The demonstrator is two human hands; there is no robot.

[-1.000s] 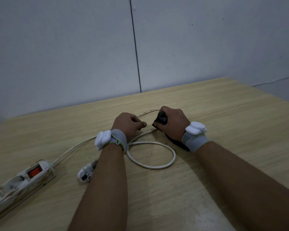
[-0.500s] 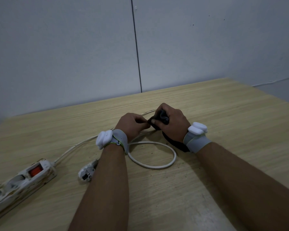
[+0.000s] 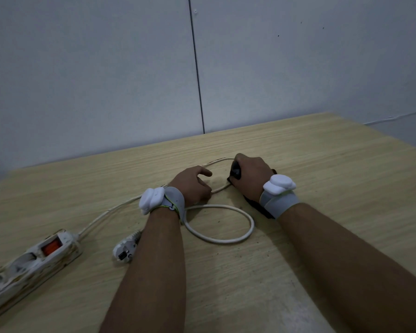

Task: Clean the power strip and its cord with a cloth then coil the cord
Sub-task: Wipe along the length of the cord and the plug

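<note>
Head view: my right hand (image 3: 250,177) has its grip closed around the dark cloth (image 3: 235,173), wrapped over the cord (image 3: 226,240). Left of the cloth, my left hand (image 3: 192,186) pinches the cord against the worktop (image 3: 322,164). From the cloth the cord runs leftward toward the power strip (image 3: 29,265); its plug (image 3: 126,248) lies nearer me, so the wipe should, I judge, follow that line.

Table (image 3: 322,164): pale wood-grain, matt, speckled with grit near both hands. Cord (image 3: 226,241): smooth white plastic. Power strip (image 3: 29,265) left of left forearm: white plastic, stained. Cloth (image 3: 235,173): dark fabric.
</note>
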